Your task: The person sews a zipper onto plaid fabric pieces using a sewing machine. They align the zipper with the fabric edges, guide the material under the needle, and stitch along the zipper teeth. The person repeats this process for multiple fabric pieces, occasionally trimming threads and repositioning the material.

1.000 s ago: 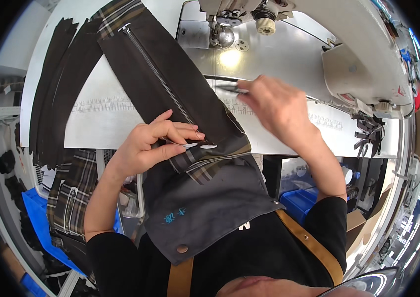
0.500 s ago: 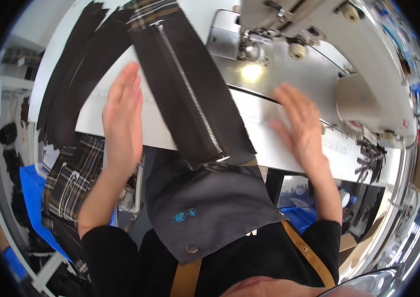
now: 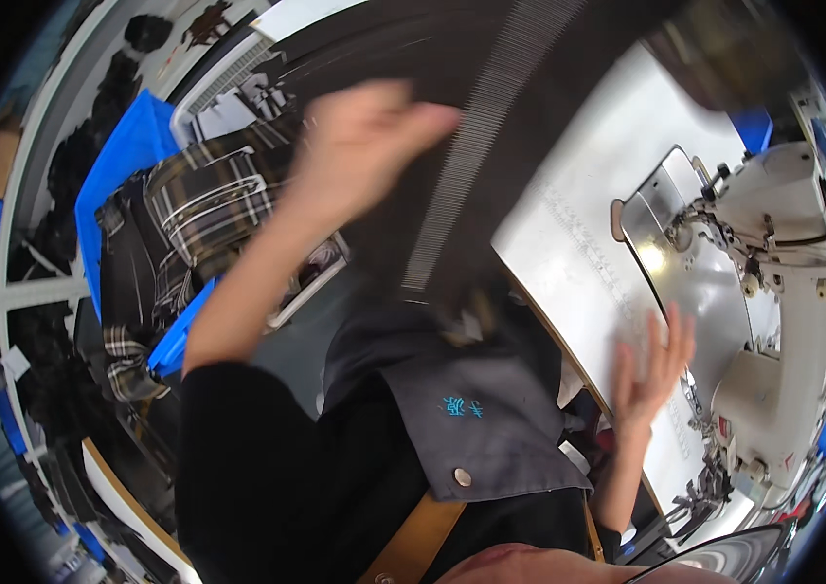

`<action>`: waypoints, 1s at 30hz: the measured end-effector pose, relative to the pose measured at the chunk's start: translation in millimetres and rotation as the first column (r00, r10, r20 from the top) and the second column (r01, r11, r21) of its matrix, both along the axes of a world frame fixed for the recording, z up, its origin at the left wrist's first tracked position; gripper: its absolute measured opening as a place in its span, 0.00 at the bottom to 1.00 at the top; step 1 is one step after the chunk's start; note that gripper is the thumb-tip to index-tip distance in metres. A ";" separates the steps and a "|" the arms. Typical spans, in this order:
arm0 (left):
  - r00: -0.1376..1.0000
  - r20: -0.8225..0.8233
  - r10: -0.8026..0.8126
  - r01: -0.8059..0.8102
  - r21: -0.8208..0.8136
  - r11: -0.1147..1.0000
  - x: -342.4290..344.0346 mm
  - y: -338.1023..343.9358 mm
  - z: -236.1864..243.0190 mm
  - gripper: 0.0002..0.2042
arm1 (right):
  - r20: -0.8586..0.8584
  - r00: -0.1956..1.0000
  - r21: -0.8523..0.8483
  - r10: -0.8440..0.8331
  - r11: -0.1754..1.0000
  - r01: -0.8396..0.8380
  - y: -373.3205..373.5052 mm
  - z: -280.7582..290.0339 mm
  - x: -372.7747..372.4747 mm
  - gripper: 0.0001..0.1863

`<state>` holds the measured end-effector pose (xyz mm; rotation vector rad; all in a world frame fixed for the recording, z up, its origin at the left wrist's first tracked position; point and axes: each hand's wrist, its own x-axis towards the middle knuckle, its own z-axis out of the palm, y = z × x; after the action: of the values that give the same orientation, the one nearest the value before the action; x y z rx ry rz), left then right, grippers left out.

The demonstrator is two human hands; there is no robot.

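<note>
My left hand (image 3: 364, 151), blurred by motion, is closed at the dark zippered fabric panel (image 3: 554, 88) and seems to grip it. The panel hangs diagonally across the upper middle of the view, its long silver zipper (image 3: 471, 146) running down it. My right hand (image 3: 651, 360) is empty, fingers spread, over the right part of the white table (image 3: 583, 273), beside the metal plate of the sewing machine (image 3: 773, 243). The dark grey apron (image 3: 452, 438) with blue stitched lettering lies over my front.
Folded plaid pieces (image 3: 204, 204) lie at the left in and around a blue bin (image 3: 126, 146), beside shelving with dark cloth pieces (image 3: 53, 224). Dark straps or scraps (image 3: 710, 487) lie at the table's lower right.
The zippered panel has swung from lying on the table to up and leftward, along with my left hand. My right hand has released the dark small tool seen earlier. The view has turned leftward.
</note>
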<state>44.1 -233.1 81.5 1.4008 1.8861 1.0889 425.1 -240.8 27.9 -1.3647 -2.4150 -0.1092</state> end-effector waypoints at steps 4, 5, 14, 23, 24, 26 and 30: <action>0.768 0.345 0.539 -0.616 0.173 0.768 -140.5 -127.8 15.0 0.12 | 0.025 0.970 0.033 -0.242 0.970 0.241 3.1 4.2 67.6 0.20; 0.782 0.155 0.604 -0.623 0.154 0.767 -195.6 -175.2 11.1 0.15 | 0.046 0.964 0.033 -0.263 0.965 0.262 8.4 -2.7 93.3 0.19; 0.481 -0.875 -0.058 -0.021 -0.077 0.997 -167.2 -65.9 -115.7 0.18 | 0.010 0.961 0.041 -0.278 0.960 0.277 12.9 -6.0 59.1 0.13; 0.759 -0.581 -0.293 -0.018 -0.469 0.883 -221.4 -7.3 -156.4 0.08 | -0.103 0.939 -0.033 -0.329 0.944 0.328 7.5 -2.7 64.2 0.12; 0.936 -0.351 -0.032 -0.131 -0.431 0.893 -253.2 -22.2 -157.0 0.10 | -0.117 0.938 -0.039 -0.326 0.945 0.324 7.8 -3.9 64.9 0.12; 0.822 -0.169 0.544 -0.559 -0.052 0.828 -262.5 -50.7 -117.6 0.09 | -0.109 0.939 -0.031 -0.325 0.946 0.324 7.6 -4.4 65.7 0.12; 0.847 0.389 0.363 -0.528 0.530 0.663 -230.3 -88.5 -50.5 0.04 | -0.147 0.942 -0.005 -0.300 0.953 0.303 3.3 5.1 45.6 0.13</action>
<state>-186.2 -321.6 31.0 1.0136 1.7955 2.1979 470.7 -237.5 33.0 -1.6655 -2.0673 -0.1049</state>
